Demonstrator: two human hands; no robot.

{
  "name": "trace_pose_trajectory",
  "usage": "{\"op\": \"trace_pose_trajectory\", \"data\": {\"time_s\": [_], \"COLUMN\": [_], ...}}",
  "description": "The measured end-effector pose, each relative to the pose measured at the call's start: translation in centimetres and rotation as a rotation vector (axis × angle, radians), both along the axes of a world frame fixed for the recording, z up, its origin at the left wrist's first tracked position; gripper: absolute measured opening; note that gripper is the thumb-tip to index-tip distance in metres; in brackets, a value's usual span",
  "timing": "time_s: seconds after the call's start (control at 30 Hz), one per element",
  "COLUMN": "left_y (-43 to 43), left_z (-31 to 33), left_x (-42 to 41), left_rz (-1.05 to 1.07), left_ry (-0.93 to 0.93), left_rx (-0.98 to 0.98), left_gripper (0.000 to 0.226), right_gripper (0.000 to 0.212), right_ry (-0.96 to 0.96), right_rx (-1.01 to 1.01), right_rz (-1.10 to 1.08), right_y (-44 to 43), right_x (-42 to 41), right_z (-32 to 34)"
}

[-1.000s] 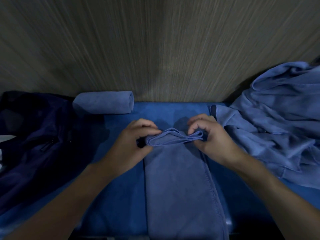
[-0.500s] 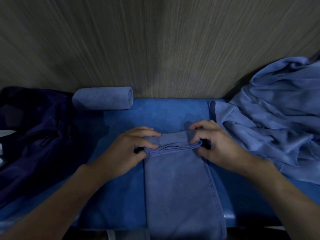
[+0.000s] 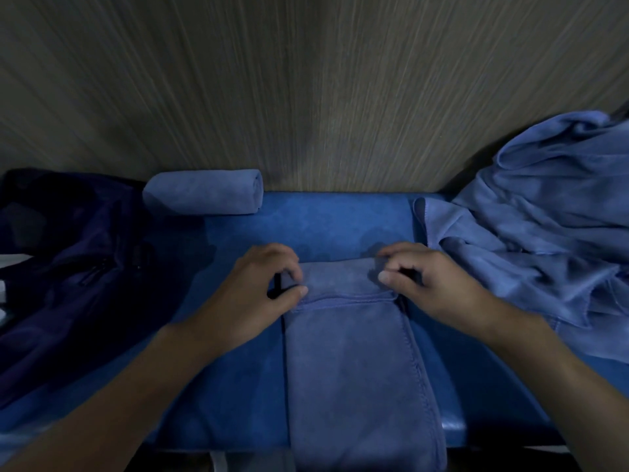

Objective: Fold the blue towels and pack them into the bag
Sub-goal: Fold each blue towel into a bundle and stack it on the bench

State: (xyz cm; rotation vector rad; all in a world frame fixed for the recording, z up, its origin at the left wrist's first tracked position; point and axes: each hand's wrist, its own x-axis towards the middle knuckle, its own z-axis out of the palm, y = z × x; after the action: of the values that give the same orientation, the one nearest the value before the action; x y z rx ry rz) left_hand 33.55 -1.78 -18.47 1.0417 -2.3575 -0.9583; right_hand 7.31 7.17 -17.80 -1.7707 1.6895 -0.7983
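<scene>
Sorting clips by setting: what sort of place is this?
Likely a towel-packing bench indoors: blue padded surface against a wood-grain wall panel, heap of unfolded blue towels, dark navy fabric bag.

A long blue towel [image 3: 350, 362] lies flat, far end folded over; a rolled towel [image 3: 204, 192] lies beside the dark bag [image 3: 68, 267].

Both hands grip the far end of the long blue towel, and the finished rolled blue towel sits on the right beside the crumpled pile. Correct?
No. The head view shows the rolled blue towel at the left, beside the dark navy bag. The left hand and right hand do grip the far end of the long blue towel.
</scene>
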Motion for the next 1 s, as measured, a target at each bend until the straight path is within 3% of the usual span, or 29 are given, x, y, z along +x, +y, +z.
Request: {"op": "trace_pose_trajectory", "data": {"time_s": [0.03,0.13,0.2,0.23,0.37,0.43,0.6,0.77,1.0], "left_y": [0.1,-0.4,-0.7,-0.7,-0.8,-0.9,-0.9,-0.4,1.1], "left_z": [-0.1,-0.2,-0.4,-0.2,0.0,0.4,1.3,0.5,0.9], "left_x": [0.0,0.2,0.4,0.4,0.4,0.2,-0.5,0.1,0.4], "left_rz": [0.029,0.039,0.013,0.001,-0.001,0.030,0.091,-0.092,-0.117], "left_ry": [-0.049,-0.284,-0.329,-0.311,-0.147,-0.038,0.174,0.099,0.157], "left_rx": [0.006,-0.007,-0.003,0.020,0.083,0.115,-0.019,-0.152,0.009], "left_gripper": [0.029,0.075,0.069,0.061,0.036,0.029,0.044,0.050,0.032], "right_gripper": [0.013,0.050,0.071,0.070,0.029,0.023,0.029,0.021,0.030], "right_ry": [0.017,0.100,0.169,0.196,0.062,-0.046,-0.039,-0.049,0.050], "right_rx": [0.030,0.162,0.214,0.210,0.174,0.140,-0.073,-0.054,-0.009], "right_rz": [-0.025,-0.062,-0.048,-0.036,-0.038,-0.075,-0.144,-0.026,0.033], "right_y": [-0.1,-0.1,-0.1,-0.1,-0.5,-0.9,-2.0,-0.7,1.3], "right_x": [-0.1,-0.4,-0.1,-0.1,0.5,0.7,1.3,1.0,0.0], "right_z": [-0.1,0.2,0.8,0.9,1.4,1.4,1.2,1.4,1.4]}}
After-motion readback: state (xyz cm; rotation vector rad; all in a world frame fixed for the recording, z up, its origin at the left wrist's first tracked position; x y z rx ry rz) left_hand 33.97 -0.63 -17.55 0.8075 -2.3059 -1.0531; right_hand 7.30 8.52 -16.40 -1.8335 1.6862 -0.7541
